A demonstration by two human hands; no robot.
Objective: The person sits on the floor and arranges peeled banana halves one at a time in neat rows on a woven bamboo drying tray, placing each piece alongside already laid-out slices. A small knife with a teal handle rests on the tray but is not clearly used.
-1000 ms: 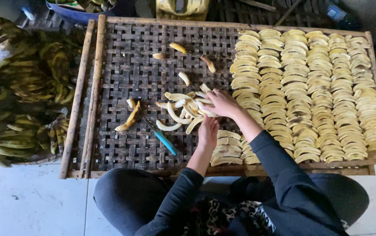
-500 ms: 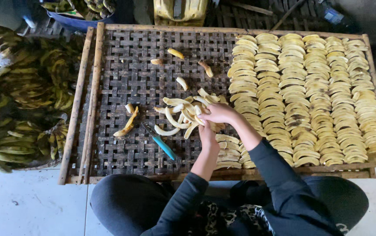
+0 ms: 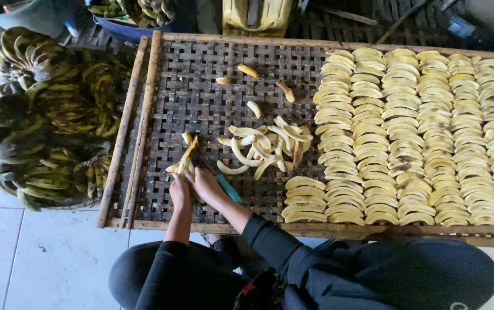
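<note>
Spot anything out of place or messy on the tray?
Mostly tidy: flattened yellow banana slices lie in neat rows on the woven bamboo drying tray. Only a loose heap of peeled bananas and a few stray pieces lie scattered. Both hands touch a half-peeled banana.

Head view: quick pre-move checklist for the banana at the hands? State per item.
1. Both hands on the banana: left hand and right hand touch the partly peeled banana: ok.
2. Firm grip: cannot tell.
3. Teal-handled tool within reach, beside the right hand: ok.
4. Bare mesh on the woven tray for laying slices: ok.
5. Loose slice pile apart from the hands: ok.
</note>
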